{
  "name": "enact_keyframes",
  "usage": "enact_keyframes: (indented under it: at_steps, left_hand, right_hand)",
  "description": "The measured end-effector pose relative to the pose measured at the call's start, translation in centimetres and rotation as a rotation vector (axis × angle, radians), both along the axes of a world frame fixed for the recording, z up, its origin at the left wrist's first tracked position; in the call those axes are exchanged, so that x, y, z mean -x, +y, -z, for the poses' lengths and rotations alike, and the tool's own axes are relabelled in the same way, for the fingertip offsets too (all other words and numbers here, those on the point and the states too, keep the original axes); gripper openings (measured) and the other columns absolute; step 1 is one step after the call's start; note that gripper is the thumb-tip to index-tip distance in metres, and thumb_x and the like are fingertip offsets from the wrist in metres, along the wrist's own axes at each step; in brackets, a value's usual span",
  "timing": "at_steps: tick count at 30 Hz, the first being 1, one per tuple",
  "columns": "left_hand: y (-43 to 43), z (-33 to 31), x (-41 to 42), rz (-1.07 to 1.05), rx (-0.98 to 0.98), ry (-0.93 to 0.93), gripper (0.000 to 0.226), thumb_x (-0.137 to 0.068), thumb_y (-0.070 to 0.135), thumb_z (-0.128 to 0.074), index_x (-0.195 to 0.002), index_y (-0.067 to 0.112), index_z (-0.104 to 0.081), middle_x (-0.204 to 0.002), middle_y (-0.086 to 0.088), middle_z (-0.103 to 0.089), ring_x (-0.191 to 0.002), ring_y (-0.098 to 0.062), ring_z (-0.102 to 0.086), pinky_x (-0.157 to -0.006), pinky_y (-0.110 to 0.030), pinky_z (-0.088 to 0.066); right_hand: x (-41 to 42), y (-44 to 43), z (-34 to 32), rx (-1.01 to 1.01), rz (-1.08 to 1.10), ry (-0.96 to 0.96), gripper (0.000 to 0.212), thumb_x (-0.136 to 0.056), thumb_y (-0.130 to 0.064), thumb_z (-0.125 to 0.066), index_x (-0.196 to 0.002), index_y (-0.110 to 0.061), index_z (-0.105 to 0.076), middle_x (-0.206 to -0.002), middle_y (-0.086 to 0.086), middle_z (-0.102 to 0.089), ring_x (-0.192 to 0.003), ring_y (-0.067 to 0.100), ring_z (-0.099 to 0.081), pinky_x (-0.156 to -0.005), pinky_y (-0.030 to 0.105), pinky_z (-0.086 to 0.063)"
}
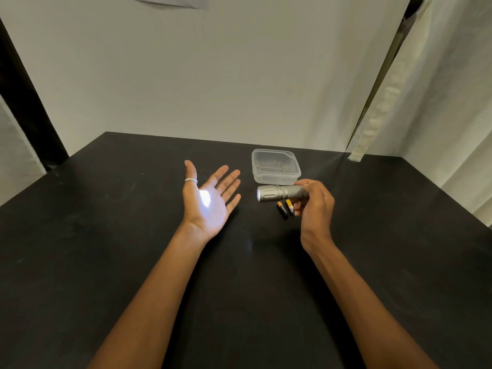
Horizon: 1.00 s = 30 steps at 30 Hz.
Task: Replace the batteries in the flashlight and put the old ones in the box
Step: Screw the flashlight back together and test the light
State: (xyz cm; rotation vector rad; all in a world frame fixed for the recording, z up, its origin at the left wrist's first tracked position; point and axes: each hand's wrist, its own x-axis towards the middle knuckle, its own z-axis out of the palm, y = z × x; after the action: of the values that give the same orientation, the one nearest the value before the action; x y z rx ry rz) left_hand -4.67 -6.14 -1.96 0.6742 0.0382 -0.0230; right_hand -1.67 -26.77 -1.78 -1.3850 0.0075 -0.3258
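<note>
My right hand point(315, 203) grips the rear of a silver flashlight point(279, 193), held level above the black table with its lens pointing left. The light is on and throws a bright patch on the palm of my left hand point(210, 198), which is held open, palm up, fingers spread, with a ring on the thumb. Two small batteries point(285, 207) with black and gold casings lie on the table just under the flashlight, partly hidden by my right fingers. A clear plastic box point(275, 166) sits behind the flashlight; I cannot tell what it holds.
The black table point(133, 235) ends at a white wall at the back. White cloth hangs along the right side point(426, 102) and the left edge. A dark post point(29, 102) stands at the back left.
</note>
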Motion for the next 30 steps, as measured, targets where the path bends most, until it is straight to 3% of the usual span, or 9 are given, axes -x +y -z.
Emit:
enact_keyframes:
  at_steps: [8, 11, 16, 20, 25, 30]
  left_hand:
    - [0.0, -0.1, -0.2, 0.000, 0.071, 0.020, 0.094, -0.085, 0.084, -0.042, -0.149, 0.016, -0.048, -0.148, -0.012, -0.058, -0.147, -0.028, -0.041, -0.125, -0.051, -0.022]
    - [-0.1, 0.0, -0.2, -0.001, 0.079, 0.024, 0.091, -0.085, 0.083, -0.045, -0.144, 0.015, -0.053, -0.143, -0.013, -0.062, -0.145, -0.028, -0.044, -0.124, -0.051, -0.025]
    - [-0.3, 0.2, -0.4, -0.001, 0.003, 0.020, 0.091, -0.085, 0.083, -0.044, -0.144, 0.015, -0.055, -0.141, -0.011, -0.065, -0.141, -0.026, -0.049, -0.121, -0.049, -0.031]
    - [-0.6, 0.2, -0.5, 0.008, -0.082, 0.025, 0.084, -0.088, 0.078, -0.049, -0.143, 0.015, -0.055, -0.144, -0.009, -0.062, -0.141, -0.025, -0.048, -0.119, -0.049, -0.035]
    - [-1.8, 0.1, -0.2, 0.014, -0.243, 0.081, 0.066, -0.090, 0.058, -0.064, -0.138, 0.014, -0.054, -0.140, -0.010, -0.061, -0.127, -0.026, -0.062, -0.107, -0.044, -0.051]
    - [-2.7, 0.3, -0.2, -0.065, -0.218, 0.092, 0.037, -0.099, 0.012, -0.065, -0.133, 0.001, -0.057, -0.128, -0.021, -0.068, -0.116, -0.029, -0.070, -0.094, -0.036, -0.060]
  right_hand:
    - [-0.1, -0.1, -0.1, -0.061, 0.008, 0.043, 0.026, -0.084, -0.019, -0.048, -0.093, -0.010, -0.071, -0.087, 0.011, -0.066, -0.059, 0.011, -0.052, -0.047, 0.023, -0.043]
    - [-0.1, 0.0, 0.1, 0.013, 0.035, 0.021, 0.025, -0.094, -0.013, -0.047, -0.097, -0.010, -0.072, -0.091, 0.013, -0.066, -0.063, 0.013, -0.053, -0.051, 0.024, -0.045]
    - [0.3, 0.2, 0.4, 0.173, 0.034, -0.099, 0.021, -0.099, -0.011, -0.051, -0.096, -0.018, -0.071, -0.076, -0.002, -0.064, -0.060, 0.008, -0.055, -0.054, 0.025, -0.050]
    - [0.6, 0.4, 0.4, 0.216, 0.011, -0.162, 0.020, -0.099, -0.011, -0.052, -0.099, -0.021, -0.069, -0.077, 0.002, -0.065, -0.061, 0.007, -0.057, -0.055, 0.020, -0.052]
    - [0.8, 0.7, 0.5, 0.198, -0.071, -0.152, 0.013, -0.103, -0.013, -0.057, -0.110, -0.016, -0.067, -0.095, 0.012, -0.072, -0.069, 0.010, -0.068, -0.062, 0.026, -0.057]
    - [1.2, 1.4, 0.5, 0.188, -0.238, -0.177, 0.024, -0.100, -0.011, -0.067, -0.123, -0.008, -0.065, -0.107, 0.009, -0.076, -0.089, 0.021, -0.078, -0.073, 0.027, -0.061]
